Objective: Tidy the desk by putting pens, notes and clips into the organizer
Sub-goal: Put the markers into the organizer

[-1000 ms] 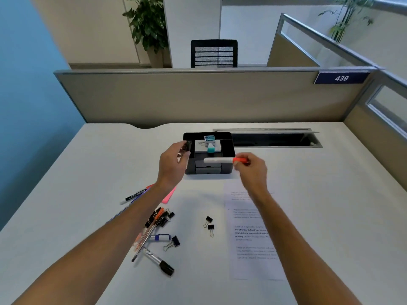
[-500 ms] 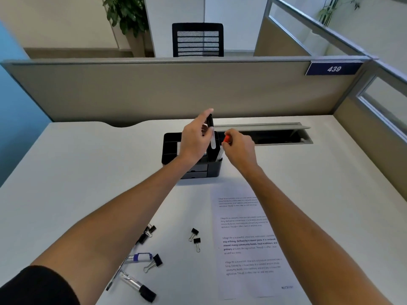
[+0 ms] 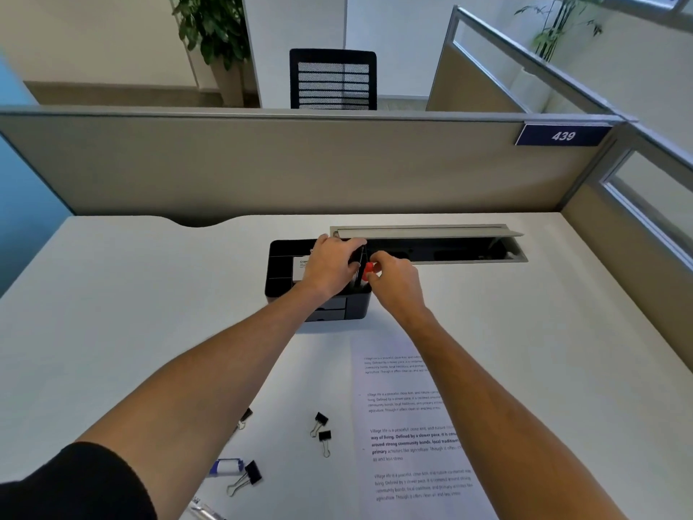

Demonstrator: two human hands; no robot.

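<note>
A black desk organizer (image 3: 280,265) stands at the middle back of the white desk. My left hand (image 3: 330,265) lies over its right part and grips a black pen (image 3: 358,264) that stands in the right compartment. My right hand (image 3: 393,281) is just to the right and pinches the red cap of a pen (image 3: 369,268) at the same compartment. Two black binder clips (image 3: 321,429) lie near the desk's middle. A third clip (image 3: 247,478) and a blue-and-white pen (image 3: 227,466) lie at the lower left, partly hidden by my left arm.
A printed sheet of paper (image 3: 412,437) lies in front of the organizer, under my right arm. An open cable tray (image 3: 450,249) runs along the desk's back right. A grey partition (image 3: 300,163) closes off the back, and another stands at the right.
Both hands have come down onto the organizer's right compartment. The black pen and the red-capped pen sit lower than before. The camera has moved closer.
</note>
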